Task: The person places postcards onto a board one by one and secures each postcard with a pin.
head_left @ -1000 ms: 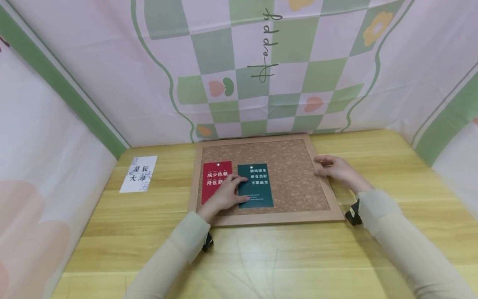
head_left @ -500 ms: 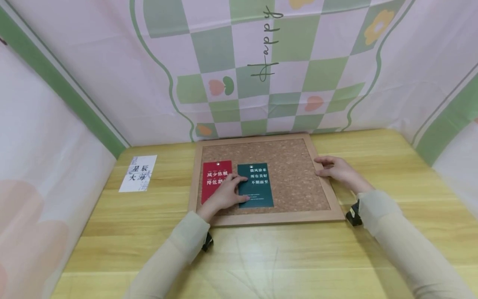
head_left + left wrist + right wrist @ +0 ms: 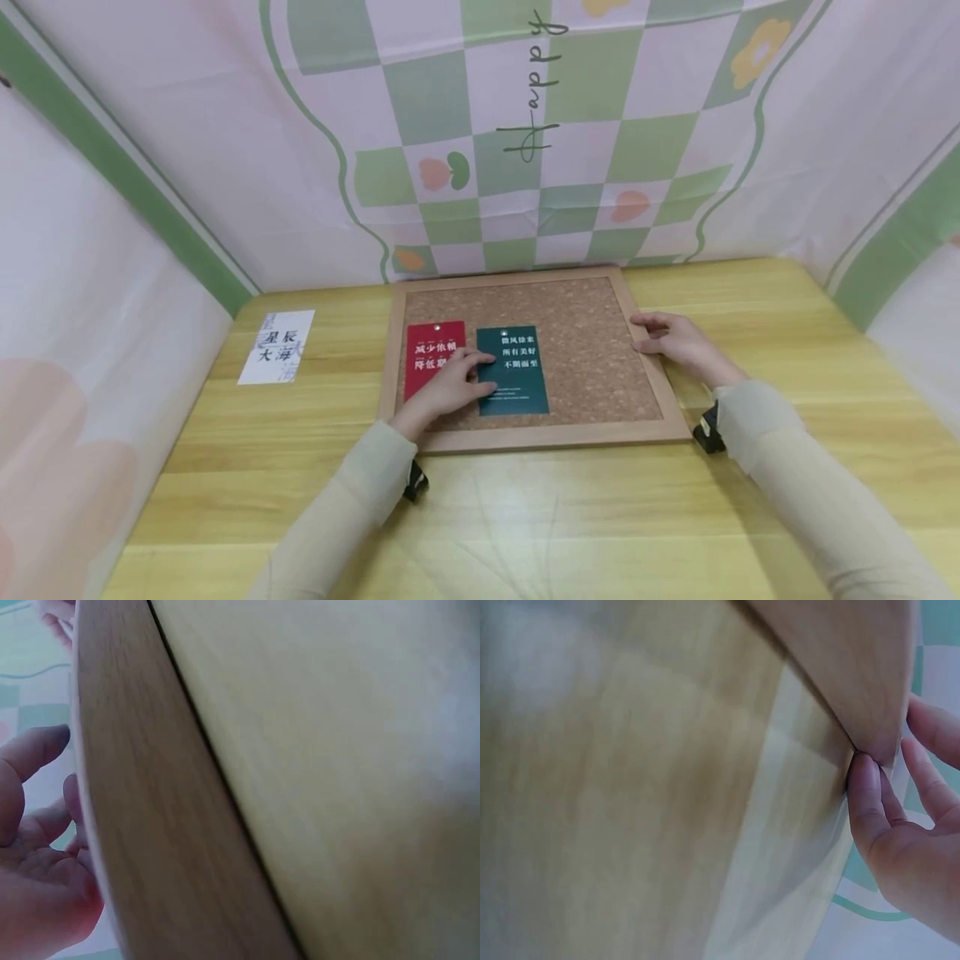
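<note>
"Teal, the card (image 3: 525,385) under those fingertips: a flat rectangle, white characters toward its upper right, finer lines below, one small pale dot at the top."

"Where does it lie?"

"On the cork (image 3: 585,350), left of the middle, just beside a red card (image 3: 422,367) that also has white writing and a dot."

"And the left hand (image 3: 447,388)?"

"Across the lower part of the red one, thumb and fingers spread, their tips touching the teal card's left side. Unclenched, pressing lightly at most; how hard, I can't tell."

"The right hand (image 3: 675,343)?"

"At the frame's (image 3: 555,436) right side, fingers extended, tips against the wood. It touches it without curling round."

"What's the frame like?"

"Pale, smooth, fine-grained strips around speckled brown cork. The table (image 3: 555,517) is yellower, with streaky grain and a soft sheen."

"Anything else?"

"A white card (image 3: 276,347) with dark characters, well apart on the left, and soft, creased cloth (image 3: 510,108) behind, chequered green."
</note>
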{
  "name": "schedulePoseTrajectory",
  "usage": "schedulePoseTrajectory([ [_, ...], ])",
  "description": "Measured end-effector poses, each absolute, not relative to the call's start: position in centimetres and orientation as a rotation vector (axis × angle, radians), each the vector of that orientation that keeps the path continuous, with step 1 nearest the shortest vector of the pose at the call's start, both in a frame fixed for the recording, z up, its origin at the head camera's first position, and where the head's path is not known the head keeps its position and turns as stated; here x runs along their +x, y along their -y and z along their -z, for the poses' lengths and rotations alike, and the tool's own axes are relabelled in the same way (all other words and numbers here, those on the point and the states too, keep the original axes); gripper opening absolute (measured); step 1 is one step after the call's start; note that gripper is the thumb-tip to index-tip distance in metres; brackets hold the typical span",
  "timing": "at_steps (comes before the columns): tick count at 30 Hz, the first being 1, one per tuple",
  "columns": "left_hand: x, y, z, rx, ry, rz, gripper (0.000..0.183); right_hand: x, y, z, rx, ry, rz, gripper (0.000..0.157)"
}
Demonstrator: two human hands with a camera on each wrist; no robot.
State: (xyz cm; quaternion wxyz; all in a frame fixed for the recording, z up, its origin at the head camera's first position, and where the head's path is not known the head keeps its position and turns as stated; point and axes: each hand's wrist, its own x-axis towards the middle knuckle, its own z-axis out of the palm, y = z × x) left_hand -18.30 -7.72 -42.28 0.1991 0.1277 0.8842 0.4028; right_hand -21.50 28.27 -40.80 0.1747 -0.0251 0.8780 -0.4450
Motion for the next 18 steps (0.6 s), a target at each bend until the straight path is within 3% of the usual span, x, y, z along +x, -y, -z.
schedulePoseTrajectory([
  [18,-18.2,9.3,42.2,0.148,-2.205,-1.439,0.041,-21.2,-27.9,40.6,-0.062,-2.5,1.247,0.06],
])
